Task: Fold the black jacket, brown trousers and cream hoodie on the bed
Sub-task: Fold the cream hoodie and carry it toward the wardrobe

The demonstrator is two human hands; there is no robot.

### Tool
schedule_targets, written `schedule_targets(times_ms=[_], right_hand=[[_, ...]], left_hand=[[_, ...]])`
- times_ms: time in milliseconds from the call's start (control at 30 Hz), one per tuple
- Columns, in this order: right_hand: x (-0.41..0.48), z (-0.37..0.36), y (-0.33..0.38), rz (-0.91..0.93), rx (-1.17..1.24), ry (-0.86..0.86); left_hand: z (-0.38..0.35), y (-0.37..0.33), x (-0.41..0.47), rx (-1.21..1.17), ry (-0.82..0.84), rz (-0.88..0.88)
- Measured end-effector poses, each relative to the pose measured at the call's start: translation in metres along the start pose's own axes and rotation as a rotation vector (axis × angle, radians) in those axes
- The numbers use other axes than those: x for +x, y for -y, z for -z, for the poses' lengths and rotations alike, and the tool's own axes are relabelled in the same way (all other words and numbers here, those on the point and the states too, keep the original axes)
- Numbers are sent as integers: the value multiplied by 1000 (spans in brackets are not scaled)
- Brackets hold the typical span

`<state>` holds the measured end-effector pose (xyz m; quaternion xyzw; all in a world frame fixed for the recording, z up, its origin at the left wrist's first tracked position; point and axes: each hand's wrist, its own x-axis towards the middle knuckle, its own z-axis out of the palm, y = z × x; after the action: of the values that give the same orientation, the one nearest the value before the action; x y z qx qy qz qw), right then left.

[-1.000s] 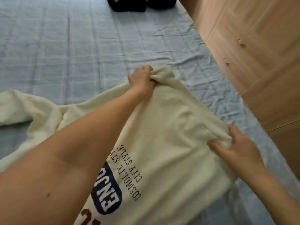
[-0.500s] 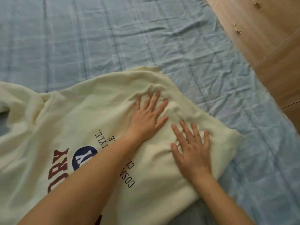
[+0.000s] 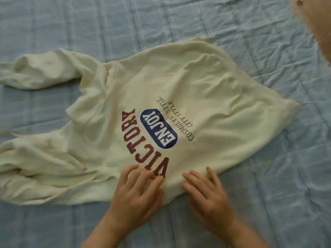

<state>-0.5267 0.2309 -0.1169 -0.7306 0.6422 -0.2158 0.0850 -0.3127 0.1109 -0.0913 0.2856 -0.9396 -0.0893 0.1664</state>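
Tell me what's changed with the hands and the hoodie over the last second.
The left hand let go of the far hem corner; both hands slid back to the near edge, the right hand alongside, flat on the cream hoodie. The hoodie stays print-up on the bed.

1. A cream hoodie (image 3: pixel 179 83), plain apart from its print.
2. The print (image 3: pixel 152 138) has dark red block letters reading "VICTORY", a navy blue oval with white letters reading "ENJOY", and small black lettering beside it.
3. The bed sheet (image 3: pixel 250 42) is pale blue with a faint check of darker blue lines.
4. A light wooden surface (image 3: pixel 320 24), orange-tan, at the top right corner.
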Motion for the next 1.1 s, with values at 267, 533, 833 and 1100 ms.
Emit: schedule_targets(times_ms=[267,533,833,1100], right_hand=[[30,-16,4,-28,-159,-11],[114,44,0,-81,-164,-134],[247,32,-23,-356,-222,57],[89,-8,66,-575,217,-358]], left_hand=[[-5,36,-83,128,166,-32],[51,74,-3,-173,-156,222],[53,128,105,45,-75,453],[6,79,39,-137,317,391]])
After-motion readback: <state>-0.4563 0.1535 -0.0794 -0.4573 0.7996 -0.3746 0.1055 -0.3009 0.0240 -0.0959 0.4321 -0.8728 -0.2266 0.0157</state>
